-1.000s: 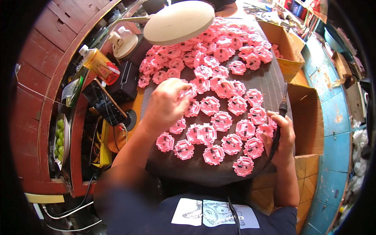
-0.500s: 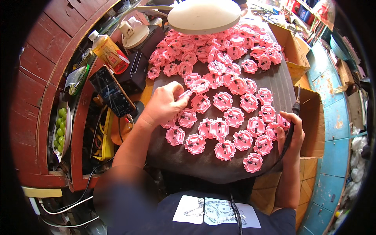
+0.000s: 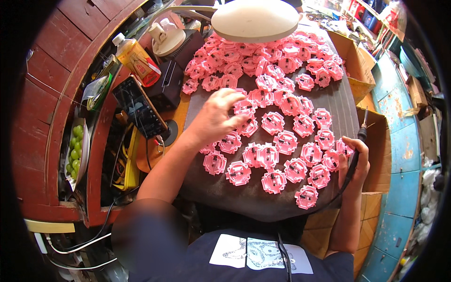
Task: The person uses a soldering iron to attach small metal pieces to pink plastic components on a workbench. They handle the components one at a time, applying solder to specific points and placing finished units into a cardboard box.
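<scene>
My left hand (image 3: 218,115) reaches over the pink plastic pieces on the dark padded work surface (image 3: 225,197), its fingers apart and curved around the near side of one piece (image 3: 245,108); whether they touch it is unclear. Each piece has small dark parts in its middle. My right hand (image 3: 354,167) grips a soldering iron (image 3: 361,134) at the right edge, tip pointing up, its black cable running down past my wrist. More loose pieces (image 3: 273,123) are spread in front of me, with a dense heap (image 3: 272,56) at the back.
A white lamp head (image 3: 254,19) overhangs the heap. At left are a bottle (image 3: 138,63), a phone (image 3: 138,105) on a stand, a black box (image 3: 162,89) and green fruit (image 3: 75,152). Cardboard boxes (image 3: 373,155) stand at right. Part of another person (image 3: 293,4) shows behind the lamp.
My left hand has moved up and right, and its fingers have spread from around a tilted piece seen half a second ago. My right hand still holds the iron.
</scene>
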The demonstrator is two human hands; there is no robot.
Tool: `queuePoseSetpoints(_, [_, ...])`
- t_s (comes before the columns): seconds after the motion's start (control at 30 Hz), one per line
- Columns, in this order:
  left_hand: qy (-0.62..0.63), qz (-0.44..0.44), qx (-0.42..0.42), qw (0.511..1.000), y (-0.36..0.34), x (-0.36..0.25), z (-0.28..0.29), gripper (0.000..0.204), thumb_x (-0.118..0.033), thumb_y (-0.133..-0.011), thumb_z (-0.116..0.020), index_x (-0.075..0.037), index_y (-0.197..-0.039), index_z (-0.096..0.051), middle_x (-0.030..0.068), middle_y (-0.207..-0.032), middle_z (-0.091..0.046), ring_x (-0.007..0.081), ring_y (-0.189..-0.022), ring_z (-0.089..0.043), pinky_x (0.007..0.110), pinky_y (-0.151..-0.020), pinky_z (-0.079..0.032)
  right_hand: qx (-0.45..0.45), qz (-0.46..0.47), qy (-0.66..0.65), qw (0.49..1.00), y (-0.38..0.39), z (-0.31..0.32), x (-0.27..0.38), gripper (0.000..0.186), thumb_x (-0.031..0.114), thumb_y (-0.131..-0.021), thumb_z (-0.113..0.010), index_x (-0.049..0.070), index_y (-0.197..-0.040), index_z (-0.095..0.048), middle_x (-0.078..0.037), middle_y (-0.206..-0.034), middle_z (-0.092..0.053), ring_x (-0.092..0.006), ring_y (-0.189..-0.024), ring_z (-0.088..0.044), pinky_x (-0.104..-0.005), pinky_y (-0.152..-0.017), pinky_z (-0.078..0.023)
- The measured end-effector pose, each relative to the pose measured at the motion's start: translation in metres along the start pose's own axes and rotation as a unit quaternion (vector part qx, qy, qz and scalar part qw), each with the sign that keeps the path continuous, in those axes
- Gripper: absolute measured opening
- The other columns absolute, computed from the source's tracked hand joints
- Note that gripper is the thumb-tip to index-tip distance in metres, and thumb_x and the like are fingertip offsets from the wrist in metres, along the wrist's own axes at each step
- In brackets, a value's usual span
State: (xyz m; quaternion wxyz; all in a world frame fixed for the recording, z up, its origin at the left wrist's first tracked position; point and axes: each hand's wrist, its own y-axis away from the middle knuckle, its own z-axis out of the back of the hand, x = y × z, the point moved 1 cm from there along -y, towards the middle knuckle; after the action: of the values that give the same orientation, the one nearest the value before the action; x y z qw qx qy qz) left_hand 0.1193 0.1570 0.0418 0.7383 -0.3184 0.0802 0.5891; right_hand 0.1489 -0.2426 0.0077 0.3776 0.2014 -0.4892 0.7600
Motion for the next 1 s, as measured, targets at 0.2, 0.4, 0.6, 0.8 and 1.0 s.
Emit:
queuePoseSetpoints(0.2, [-0.004,0.006,0.033,0.999,-0.011,0.0,-0.013,0.048,-0.019,-0.084,-0.087,-0.004,-0.125,-0.069,0.0155,-0.122,-0.065,0.0325,-0.118,-0.064,0.04,-0.106,-0.05,-0.01,-0.003,-0.008,1.0,0.002,0.001,-0.004,0.037,0.008,-0.096,-0.072,-0.001,-0.13,-0.061,-0.016,-0.122,-0.073,-0.0268,-0.114,-0.071,-0.0379,-0.102,-0.053])
queuePoseSetpoints(0.4, [-0.035,0.193,-0.028,0.98,0.007,0.029,0.022,0.055,-0.032,-0.076,-0.092,0.0,-0.115,-0.069,0.0185,-0.115,-0.068,0.0356,-0.111,-0.066,0.044,-0.101,-0.051,-0.016,-0.003,-0.018,1.0,0.004,0.0,-0.005,0.037,0.005,-0.095,-0.067,-0.001,-0.131,-0.06,-0.017,-0.124,-0.073,-0.027,-0.116,-0.071,-0.0392,-0.105,-0.052])
queuePoseSetpoints(0.6, [-0.104,0.2,-0.035,0.974,0.026,0.046,0.019,0.042,-0.038,-0.09,-0.082,-0.002,-0.109,-0.071,0.0197,-0.111,-0.069,0.0389,-0.108,-0.066,0.048,-0.095,-0.053,-0.02,-0.004,-0.022,1.0,0.005,0.001,-0.004,0.037,0.005,-0.095,-0.068,-0.002,-0.131,-0.059,-0.017,-0.124,-0.073,-0.0269,-0.116,-0.071,-0.0393,-0.104,-0.053])
queuePoseSetpoints(0.8, [-0.16,0.063,-0.044,0.984,0.008,0.026,0.016,0.027,-0.031,-0.098,-0.073,-0.006,-0.109,-0.074,0.0162,-0.116,-0.069,0.0371,-0.112,-0.063,0.049,-0.099,-0.05,-0.02,-0.004,-0.023,1.0,0.004,0.002,-0.005,0.037,0.007,-0.096,-0.068,-0.002,-0.131,-0.06,-0.017,-0.122,-0.073,-0.0262,-0.114,-0.071,-0.0388,-0.104,-0.053])
queuePoseSetpoints(1.0, [-0.16,0.015,0.012,0.987,0.007,0.001,-0.009,0.024,-0.024,-0.102,-0.069,-0.009,-0.12,-0.075,0.0133,-0.126,-0.067,0.0368,-0.123,-0.06,0.048,-0.105,-0.046,-0.026,-0.005,-0.03,0.999,0.004,0.003,-0.005,0.037,0.006,-0.095,-0.069,-0.002,-0.131,-0.06,-0.016,-0.121,-0.073,-0.0261,-0.114,-0.071,-0.0388,-0.103,-0.053])
